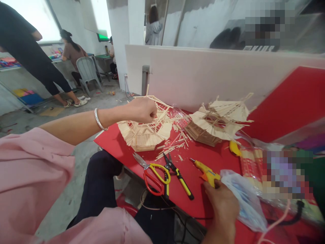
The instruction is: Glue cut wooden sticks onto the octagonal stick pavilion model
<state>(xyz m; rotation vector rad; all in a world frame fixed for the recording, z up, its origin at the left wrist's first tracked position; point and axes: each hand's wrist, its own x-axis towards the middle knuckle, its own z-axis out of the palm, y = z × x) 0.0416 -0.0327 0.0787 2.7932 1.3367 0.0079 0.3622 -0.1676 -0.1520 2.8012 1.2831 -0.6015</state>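
Gluing sticks looks the step in hand: left hand [142, 110] pinches the near stick roof [146, 130] at eleven o'clock, right hand [223, 205] wraps the glue gun [207, 173] at five, needing its nozzle swung there.

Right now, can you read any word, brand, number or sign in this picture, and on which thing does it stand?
None can be read.
Packet of sticks: red print, too blurred to read.
Green sign on the far wall: too small to read.
Glue gun, scissors: no visible text.
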